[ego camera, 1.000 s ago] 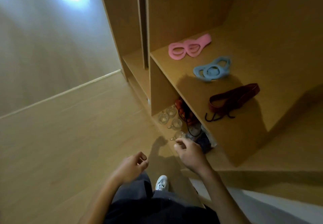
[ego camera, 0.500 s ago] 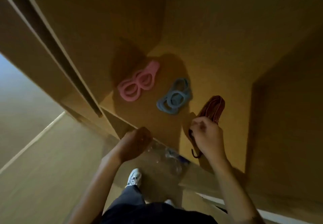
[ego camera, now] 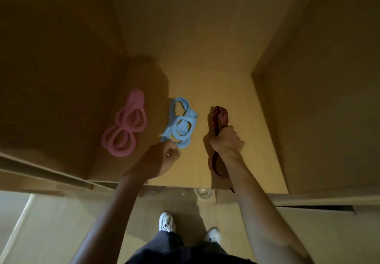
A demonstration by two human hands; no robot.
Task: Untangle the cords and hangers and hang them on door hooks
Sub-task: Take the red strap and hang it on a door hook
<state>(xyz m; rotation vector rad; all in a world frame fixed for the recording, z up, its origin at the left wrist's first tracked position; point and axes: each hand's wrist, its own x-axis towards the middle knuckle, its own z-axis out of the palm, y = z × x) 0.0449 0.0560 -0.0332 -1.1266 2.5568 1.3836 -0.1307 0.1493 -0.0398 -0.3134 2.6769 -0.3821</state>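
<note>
Half a second ago the right hand (ego camera: 226,143) was just reaching the dark red cord (ego camera: 220,119); now it has closed around the middle of it, and the left hand (ego camera: 162,160) has moved up from the shelf edge to the blue bundle (ego camera: 181,124). The view has tipped down too, so the whole shelf (ego camera: 236,91) shows from above.

The right fingers are wrapped tight around the red cord. One looped end sticks out past the hand toward the back of the shelf, and the other end lies near the front edge. The left fingers (ego camera: 171,147) are pinched close together, touching the near edge of the blue bundle (whether they really have hold of it, I cannot tell).

The pink bundle (ego camera: 125,125) lies by itself to the left, and nobody is touching it.

The job looks like it is only starting. All three bundles are on the shelf and coiled or twisted. Nothing is untangled yet, nothing is hung up, and no door hooks show here.
</note>
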